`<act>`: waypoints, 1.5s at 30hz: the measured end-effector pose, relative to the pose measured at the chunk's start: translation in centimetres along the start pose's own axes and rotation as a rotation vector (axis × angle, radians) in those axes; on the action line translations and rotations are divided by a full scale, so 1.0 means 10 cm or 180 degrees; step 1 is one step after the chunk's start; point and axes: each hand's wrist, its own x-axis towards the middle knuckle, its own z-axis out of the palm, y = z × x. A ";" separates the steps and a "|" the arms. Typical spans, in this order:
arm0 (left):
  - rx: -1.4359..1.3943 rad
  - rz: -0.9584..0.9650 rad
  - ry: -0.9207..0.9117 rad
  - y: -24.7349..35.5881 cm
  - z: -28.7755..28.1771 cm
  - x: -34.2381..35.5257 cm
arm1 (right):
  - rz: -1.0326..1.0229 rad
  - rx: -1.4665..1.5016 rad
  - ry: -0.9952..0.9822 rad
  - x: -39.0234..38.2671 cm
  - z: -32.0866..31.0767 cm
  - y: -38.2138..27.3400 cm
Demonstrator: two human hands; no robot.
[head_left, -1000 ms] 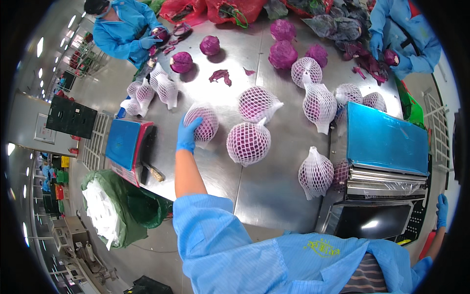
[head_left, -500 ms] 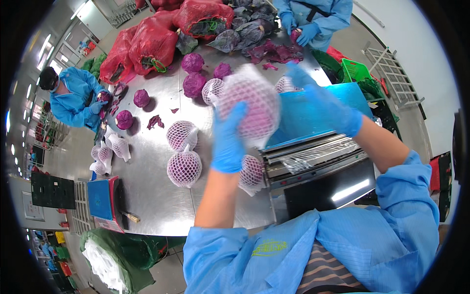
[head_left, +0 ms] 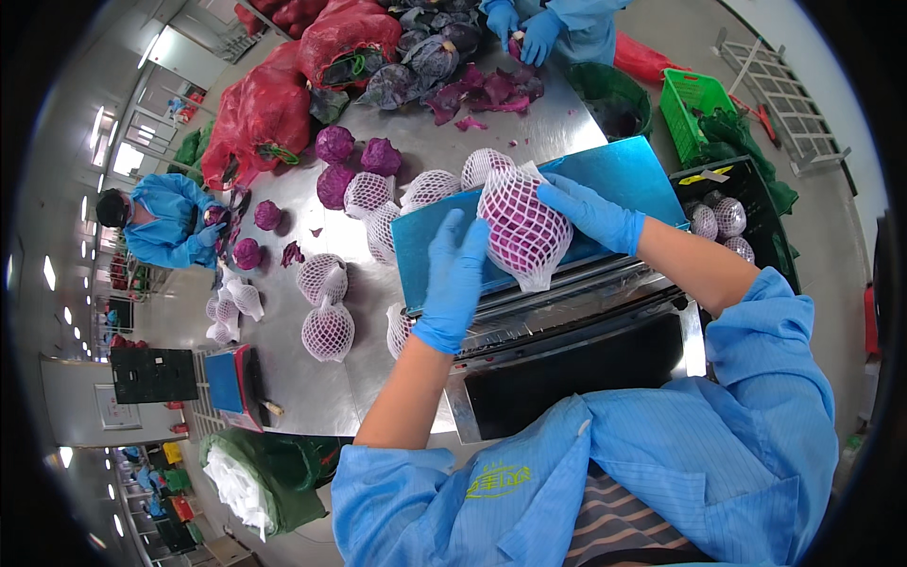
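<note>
A foam-netted red cabbage (head_left: 524, 227) rests over the blue top of a sealing-wrapper machine (head_left: 628, 170). My gloved left hand (head_left: 453, 265) is at the cabbage's left, fingers apart, with the nearest fingertip against or very near the net. My gloved right hand (head_left: 595, 213) grips the cabbage's upper right side. More netted cabbages (head_left: 327, 331) lie on the steel table (head_left: 316, 387) to the left and behind the machine, near several bare purple cabbages (head_left: 334, 187).
Red mesh sacks (head_left: 255, 123) and loose leaves lie at the back. Two co-workers in blue (head_left: 170, 217) (head_left: 576, 19) handle cabbages. A black crate (head_left: 775, 236) of wrapped cabbages stands at the right, beside a green crate (head_left: 690, 109). A bag (head_left: 283, 482) of white netting hangs front left.
A second ago my left hand held a netted cabbage over the table's middle. It was lifted rightward, and now sits over the machine with my right hand on it too.
</note>
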 end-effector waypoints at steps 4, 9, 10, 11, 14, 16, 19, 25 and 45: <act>0.0664 0.0220 -0.0041 0.09 -0.13 0.01 | -0.0054 0.0259 0.0143 -0.01 -0.07 0.00; 0.3298 0.1252 -0.0672 0.33 -0.59 -0.25 | -0.0163 -0.0859 0.1134 -0.41 -0.40 -0.02; 0.4127 0.1716 -0.0930 0.44 -0.72 -0.36 | -0.0204 -0.1408 0.1071 -0.60 -0.50 -0.16; 0.4924 0.2212 -0.1214 0.48 -0.83 -0.39 | -0.0381 -0.2035 0.0965 -0.82 -0.69 -0.23; 0.5544 0.2696 -0.1892 0.34 -1.08 -0.45 | -0.1405 -0.4921 -0.0011 -1.35 -1.10 -0.46; 0.5619 0.3054 -0.2267 0.32 -0.98 -0.42 | -0.1246 -0.5483 -0.0836 -1.46 -1.10 -0.50; 0.5610 0.3356 -0.2742 0.02 -0.90 -0.32 | -0.2140 -0.5938 -0.1251 -1.35 -0.92 -0.25; 0.4932 0.3660 -0.2015 -0.26 -0.99 -0.35 | -0.2248 -0.5859 -0.0693 -1.41 -0.78 0.05; 0.0091 0.1400 -0.0238 1.01 -0.38 1.04 | -0.1209 -0.4751 0.0926 -0.08 -0.17 -0.72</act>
